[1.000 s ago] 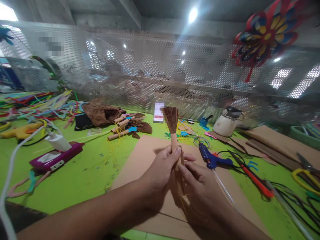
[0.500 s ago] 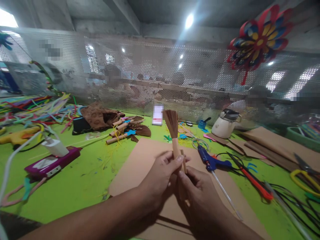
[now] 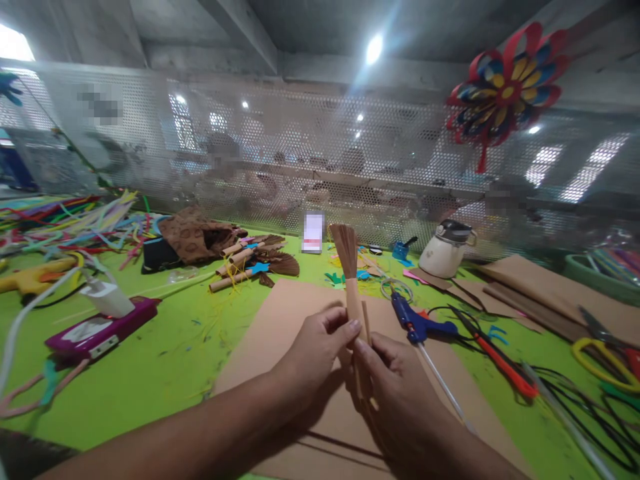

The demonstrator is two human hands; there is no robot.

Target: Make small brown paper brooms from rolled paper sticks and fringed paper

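A small paper broom (image 3: 345, 250), with dark brown bristle-like strips fanned at the top and a light tan wrapped handle, stands upright between my two hands. My left hand (image 3: 320, 347) grips the handle from the left, thumb across its front. Lower down, my right hand (image 3: 395, 373) pinches the handle and a narrow tan strip beside it; the lower end is partly covered by my fingers. Beneath both hands lies a large sheet of brown card (image 3: 260, 353). To the right rests a blue glue gun (image 3: 417, 320) with a clear glue stick.
Finished-looking small brooms (image 3: 250, 260) with blue stars lie at the back left. A purple power strip (image 3: 103, 330) is at left. On the right are a red-handled tool (image 3: 505, 363), yellow-handled scissors (image 3: 600, 360), black cables and a white kettle (image 3: 443, 250). A phone (image 3: 313, 232) stands at the back.
The view has shifted slightly. Both hands keep hold of the broom, and my right hand's fingers have moved a little on the handle.
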